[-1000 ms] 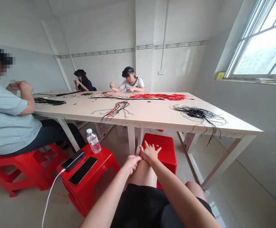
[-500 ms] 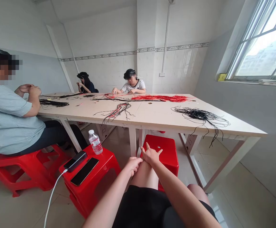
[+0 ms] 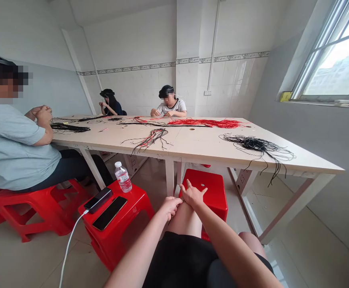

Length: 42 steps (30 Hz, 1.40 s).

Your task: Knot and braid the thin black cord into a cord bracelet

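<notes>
My left hand [image 3: 170,207] is closed in a pinch above my bare knee, gripping a thin black cord [image 3: 183,201]. A short dark end of the cord hangs below that hand. Right beside it, my right hand [image 3: 192,196] rests over the knee with its fingers spread. The cord runs toward the underside of the right hand, where its path is hidden. Just beyond my hands is a red plastic stool [image 3: 214,184]. On the long table in front lie a tangled bundle of black cords [image 3: 252,144] and a smaller bundle of red and black cords [image 3: 152,140].
A red stool [image 3: 141,196] at my left bears a water bottle [image 3: 123,178], a phone [image 3: 110,213] and a black power bank [image 3: 98,200] with a white cable. Red cords [image 3: 210,123] lie farther back on the table [image 3: 192,148]. Several people sit around it.
The whole view has shifted slightly, with the room's contents sitting a little farther right. Both hands keep nearly the same pose over the knee, the left still pinching the cord.
</notes>
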Each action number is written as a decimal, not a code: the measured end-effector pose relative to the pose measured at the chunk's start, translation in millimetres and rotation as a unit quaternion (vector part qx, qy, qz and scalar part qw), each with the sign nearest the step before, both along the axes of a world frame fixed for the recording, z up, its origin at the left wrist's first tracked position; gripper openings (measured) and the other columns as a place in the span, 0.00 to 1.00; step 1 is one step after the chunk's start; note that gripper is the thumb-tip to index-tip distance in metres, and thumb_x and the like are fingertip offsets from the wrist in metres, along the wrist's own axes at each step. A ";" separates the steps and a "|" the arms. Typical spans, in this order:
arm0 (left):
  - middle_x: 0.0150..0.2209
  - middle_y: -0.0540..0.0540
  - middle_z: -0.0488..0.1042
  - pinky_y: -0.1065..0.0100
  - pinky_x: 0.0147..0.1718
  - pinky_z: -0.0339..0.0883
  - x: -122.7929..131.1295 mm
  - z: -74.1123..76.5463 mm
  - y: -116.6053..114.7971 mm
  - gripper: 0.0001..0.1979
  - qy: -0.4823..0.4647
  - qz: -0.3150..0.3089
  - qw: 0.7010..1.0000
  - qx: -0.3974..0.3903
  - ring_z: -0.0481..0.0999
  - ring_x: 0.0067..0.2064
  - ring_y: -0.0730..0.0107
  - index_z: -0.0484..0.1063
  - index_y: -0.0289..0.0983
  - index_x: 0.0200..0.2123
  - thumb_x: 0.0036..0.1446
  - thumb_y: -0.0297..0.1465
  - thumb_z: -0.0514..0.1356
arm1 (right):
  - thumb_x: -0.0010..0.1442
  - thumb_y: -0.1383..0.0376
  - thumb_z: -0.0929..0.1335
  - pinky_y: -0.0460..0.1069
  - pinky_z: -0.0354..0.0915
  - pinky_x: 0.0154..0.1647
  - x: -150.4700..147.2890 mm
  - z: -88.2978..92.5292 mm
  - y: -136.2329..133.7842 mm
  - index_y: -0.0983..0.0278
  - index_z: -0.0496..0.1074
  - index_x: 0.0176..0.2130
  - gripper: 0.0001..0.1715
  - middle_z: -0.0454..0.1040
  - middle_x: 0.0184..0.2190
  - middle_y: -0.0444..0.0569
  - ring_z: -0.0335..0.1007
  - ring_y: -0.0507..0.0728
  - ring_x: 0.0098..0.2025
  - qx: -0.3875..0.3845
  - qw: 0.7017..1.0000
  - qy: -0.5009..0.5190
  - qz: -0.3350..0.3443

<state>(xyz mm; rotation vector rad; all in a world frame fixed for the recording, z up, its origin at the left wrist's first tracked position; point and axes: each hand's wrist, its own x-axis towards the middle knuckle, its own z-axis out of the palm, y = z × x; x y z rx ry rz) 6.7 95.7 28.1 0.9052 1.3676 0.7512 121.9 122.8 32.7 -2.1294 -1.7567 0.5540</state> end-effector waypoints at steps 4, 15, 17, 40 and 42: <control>0.13 0.60 0.52 0.76 0.13 0.31 -0.3 -0.1 0.0 0.15 -0.003 -0.004 1.000 -0.001 0.44 0.13 0.87 0.54 0.37 0.18 0.41 0.27 0.62 | 0.61 0.48 0.49 0.74 0.22 0.53 0.1 -1.7 1.0 0.62 0.47 0.62 0.36 0.76 0.38 0.55 0.67 0.65 0.49 -0.003 1.000 -0.002 0.004; 0.13 0.59 0.52 0.76 0.13 0.32 0.1 1.2 -0.2 0.14 0.002 -0.001 1.000 -0.002 0.45 0.13 0.87 0.55 0.37 0.19 0.41 0.26 0.61 | 0.60 0.48 0.51 0.74 0.21 0.53 0.5 -6.0 2.3 0.64 0.50 0.61 0.37 0.77 0.37 0.56 0.68 0.66 0.48 0.028 0.999 0.019 -0.003; 0.13 0.59 0.52 0.76 0.13 0.32 -0.1 1.2 -0.7 0.13 0.001 -0.003 1.000 0.002 0.45 0.13 0.87 0.55 0.37 0.18 0.41 0.25 0.60 | 0.61 0.48 0.51 0.74 0.21 0.53 0.2 -4.9 2.3 0.64 0.51 0.61 0.36 0.76 0.38 0.56 0.68 0.66 0.48 0.021 1.000 0.017 -0.002; 0.14 0.58 0.55 0.77 0.13 0.34 5.3 1.5 2.3 0.11 -0.010 -0.017 1.000 0.002 0.48 0.13 0.87 0.58 0.36 0.19 0.41 0.26 0.61 | 0.61 0.47 0.51 0.74 0.24 0.54 10.0 -0.4 -1.4 0.63 0.58 0.56 0.34 0.75 0.40 0.56 0.65 0.66 0.50 0.023 0.999 0.025 -0.013; 0.14 0.58 0.54 0.76 0.13 0.34 5.7 0.8 4.2 0.11 -0.011 -0.014 1.000 0.001 0.47 0.13 0.87 0.58 0.36 0.19 0.40 0.26 0.61 | 0.61 0.47 0.51 0.75 0.24 0.53 10.6 -0.3 1.3 0.64 0.59 0.55 0.33 0.75 0.41 0.56 0.65 0.67 0.50 0.019 0.999 0.026 -0.015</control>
